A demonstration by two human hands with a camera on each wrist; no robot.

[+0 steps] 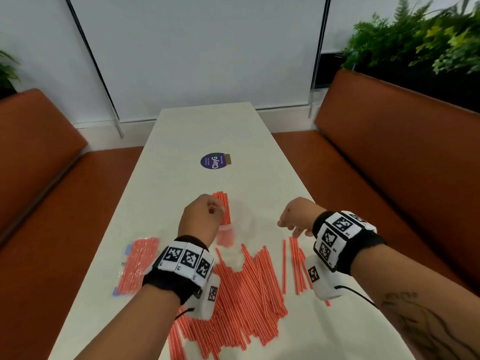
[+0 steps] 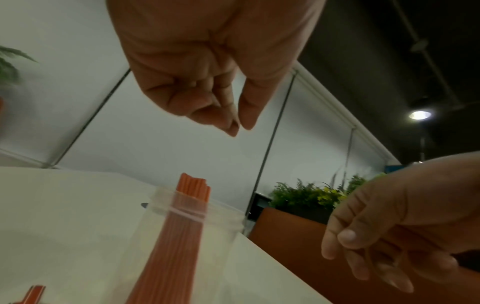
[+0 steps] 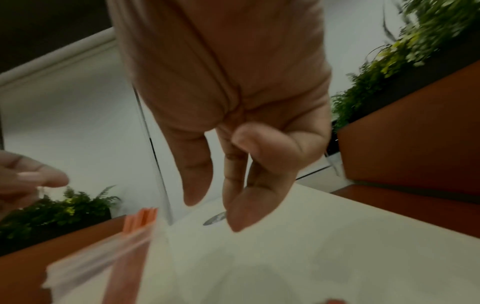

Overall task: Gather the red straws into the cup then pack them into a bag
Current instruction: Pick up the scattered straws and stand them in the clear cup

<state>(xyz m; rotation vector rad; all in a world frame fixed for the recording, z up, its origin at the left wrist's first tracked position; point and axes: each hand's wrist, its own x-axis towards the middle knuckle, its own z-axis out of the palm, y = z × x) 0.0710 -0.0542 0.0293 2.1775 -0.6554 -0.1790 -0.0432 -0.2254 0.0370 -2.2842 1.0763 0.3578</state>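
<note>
A clear cup (image 1: 225, 231) is shown standing on the table (image 1: 249, 141), with a bundle of red straws (image 1: 222, 207) upright in it, their tops rising past the rim. The left hand (image 1: 201, 218) is held just above and beside that bundle; in the left wrist view its fingertips (image 2: 233, 128) are seen drawn together with nothing between them, clear of the straw tops. The right hand (image 1: 296, 216) is seen apart from the cup on the right, fingers loosely bent and holding nothing. The loose straws (image 1: 249, 289) are spread on the table nearer the person than both hands, between the two forearms, with their long axes lying roughly along the table's length, toward the cup. A thinner strip (image 1: 296, 263) lies just under the right hand, so this hand is judged the nearer for the next pick. A filled bag (image 1: 137, 263) lies flat to the left of the left wrist.
</note>
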